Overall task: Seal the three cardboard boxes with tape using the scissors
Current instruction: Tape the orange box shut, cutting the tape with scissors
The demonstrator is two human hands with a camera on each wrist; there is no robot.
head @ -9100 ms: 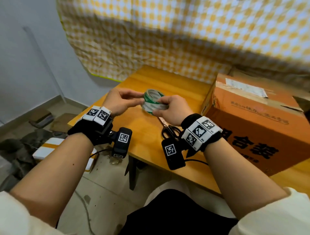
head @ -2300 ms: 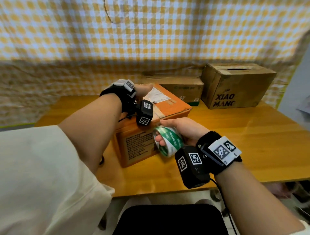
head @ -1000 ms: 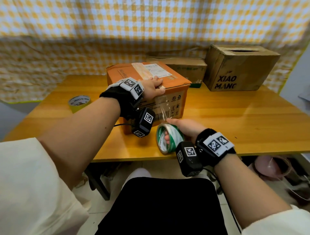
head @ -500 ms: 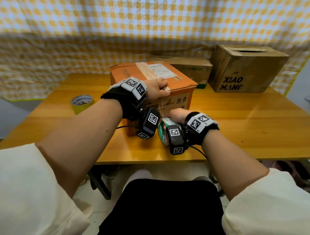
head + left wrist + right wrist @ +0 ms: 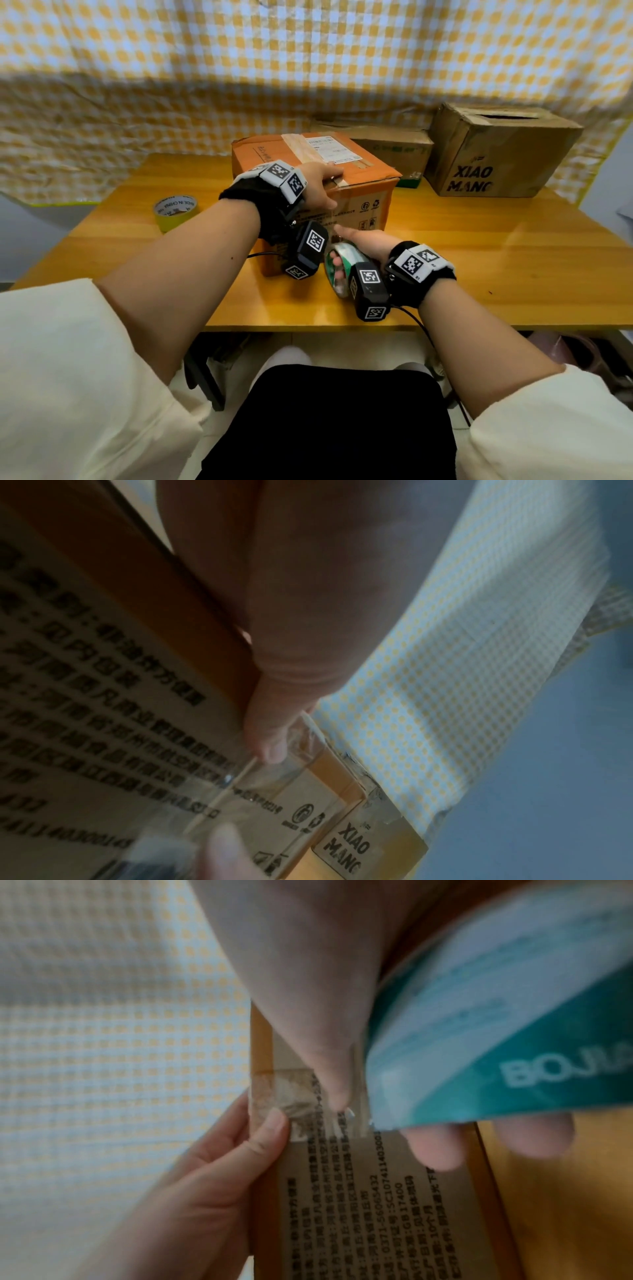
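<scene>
The right hand [image 5: 366,241] carried the green tape roll [image 5: 337,270] up from the table edge to the orange box [image 5: 363,192], and its thumb pressed clear tape [image 5: 308,1104] onto the front.

We see our left hand [image 5: 318,186] resting over the near top edge of the orange box [image 5: 363,192] on the tabletop [image 5: 513,260]. Our right hand [image 5: 364,245] grips the green tape roll [image 5: 337,270] against its near side. A yellow tape roll [image 5: 175,212] lies left; two brown boxes [image 5: 496,154] stand far right.
</scene>
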